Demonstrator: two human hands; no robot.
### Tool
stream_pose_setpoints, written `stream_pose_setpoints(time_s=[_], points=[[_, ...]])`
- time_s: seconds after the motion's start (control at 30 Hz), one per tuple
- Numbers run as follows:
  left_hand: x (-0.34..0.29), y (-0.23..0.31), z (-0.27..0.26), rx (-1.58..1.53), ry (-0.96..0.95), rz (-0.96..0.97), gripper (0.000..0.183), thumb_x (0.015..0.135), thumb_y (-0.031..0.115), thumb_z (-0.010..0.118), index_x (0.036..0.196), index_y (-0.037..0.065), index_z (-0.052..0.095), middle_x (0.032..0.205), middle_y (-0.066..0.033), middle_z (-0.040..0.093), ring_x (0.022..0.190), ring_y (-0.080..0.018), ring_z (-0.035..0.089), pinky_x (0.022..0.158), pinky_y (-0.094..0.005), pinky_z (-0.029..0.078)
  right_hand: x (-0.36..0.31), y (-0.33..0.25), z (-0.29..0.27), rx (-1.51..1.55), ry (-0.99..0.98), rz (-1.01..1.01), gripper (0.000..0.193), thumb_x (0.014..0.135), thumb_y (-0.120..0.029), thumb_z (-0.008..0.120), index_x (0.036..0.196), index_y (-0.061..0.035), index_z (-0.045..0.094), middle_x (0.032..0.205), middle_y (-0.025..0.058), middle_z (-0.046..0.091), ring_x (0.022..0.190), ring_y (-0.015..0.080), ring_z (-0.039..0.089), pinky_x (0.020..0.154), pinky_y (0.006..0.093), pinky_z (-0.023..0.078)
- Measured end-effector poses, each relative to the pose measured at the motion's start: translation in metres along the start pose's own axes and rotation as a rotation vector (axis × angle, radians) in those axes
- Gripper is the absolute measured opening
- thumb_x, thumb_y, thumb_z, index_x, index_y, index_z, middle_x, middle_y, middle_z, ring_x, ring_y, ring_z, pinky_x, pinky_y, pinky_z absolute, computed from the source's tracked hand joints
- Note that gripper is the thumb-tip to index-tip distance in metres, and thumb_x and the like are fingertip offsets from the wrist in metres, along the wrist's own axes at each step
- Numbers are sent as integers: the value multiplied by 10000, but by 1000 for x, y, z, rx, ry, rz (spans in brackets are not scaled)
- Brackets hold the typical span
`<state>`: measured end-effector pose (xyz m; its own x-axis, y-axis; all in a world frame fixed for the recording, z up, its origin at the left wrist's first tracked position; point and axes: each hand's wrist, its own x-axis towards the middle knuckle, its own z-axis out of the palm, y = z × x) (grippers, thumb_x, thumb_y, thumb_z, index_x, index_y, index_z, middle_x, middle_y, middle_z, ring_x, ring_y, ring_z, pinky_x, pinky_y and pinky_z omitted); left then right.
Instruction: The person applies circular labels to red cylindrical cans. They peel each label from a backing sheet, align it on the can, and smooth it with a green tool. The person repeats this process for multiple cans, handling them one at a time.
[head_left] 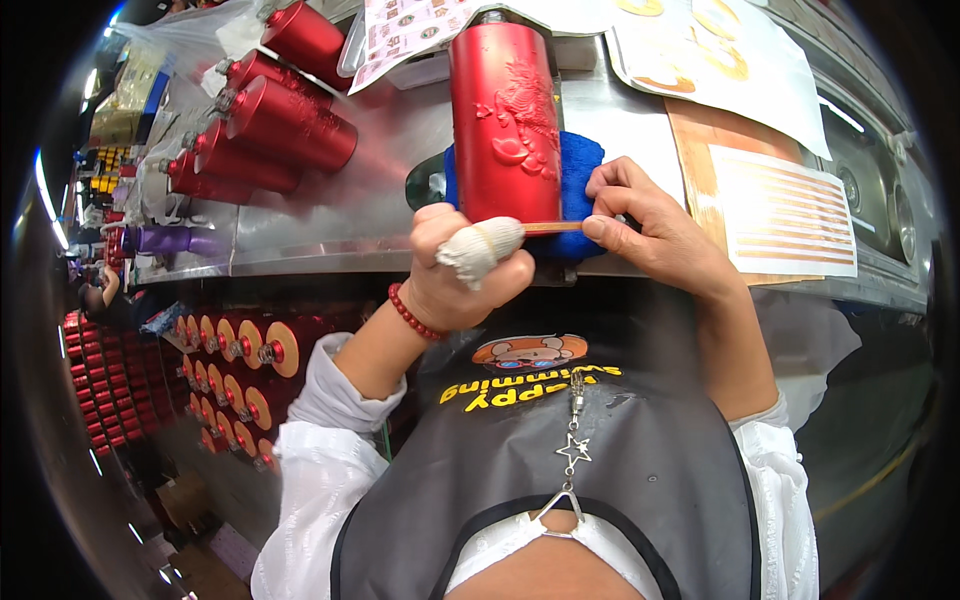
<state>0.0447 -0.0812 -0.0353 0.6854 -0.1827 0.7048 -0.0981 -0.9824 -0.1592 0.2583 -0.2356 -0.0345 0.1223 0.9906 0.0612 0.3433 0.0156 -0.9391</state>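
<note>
Your right hand (650, 232) is pinching a gold strip (555, 228), likely for tension, by the red bottle (490, 125) cushioned on blue cloth (584, 160) at the worktop (400, 135)'s near edge; your left hand (468, 268) is curling, grip unclear.

At the near edge of my bench (375, 205), a bottle (485, 110) is lying on a cloth (582, 175); other bottles (290, 125) are sitting leftward; rightward, a sheet (785, 215) is overlapping a board (700, 135).
</note>
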Motion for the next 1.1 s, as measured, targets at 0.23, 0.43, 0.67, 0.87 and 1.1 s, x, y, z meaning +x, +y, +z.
stream_pose_setpoints(time_s=[0.23,0.43,0.67,0.87,1.1], points=[[7,-5,2,-55,-5,45,230,567,115,720,755,236,666,1067,42,604,955,-248,429,725,-369,401,0,-5,2,5,3,-9,263,961,-214,651,815,-11,570,1076,74,456,1004,184,461,896,271,390],[0,0,-2,-22,-9,-26,232,570,97,706,750,234,653,1010,46,602,967,-250,432,712,-365,385,1,-4,3,-41,11,-36,260,954,-209,662,816,-8,571,1067,74,457,1006,191,464,899,274,388],[15,-5,1,-3,-81,121,262,583,132,724,812,247,668,1140,41,600,1016,-234,427,786,-373,415,1,-2,4,-15,22,-19,259,940,-236,684,837,-9,615,1035,89,477,987,221,483,889,311,416],[-3,-1,-5,36,-20,-7,220,567,132,729,754,217,651,1061,21,599,966,-252,439,737,-381,389,1,-2,7,-64,30,-43,279,954,-223,668,801,-8,579,1047,75,454,1003,204,470,889,292,407],[32,8,1,134,-164,-11,406,835,214,707,1226,301,635,1243,7,622,1248,-270,481,1075,-477,332,0,4,8,-122,74,-63,236,941,-184,670,819,-10,569,1040,95,478,988,230,498,884,311,425]])
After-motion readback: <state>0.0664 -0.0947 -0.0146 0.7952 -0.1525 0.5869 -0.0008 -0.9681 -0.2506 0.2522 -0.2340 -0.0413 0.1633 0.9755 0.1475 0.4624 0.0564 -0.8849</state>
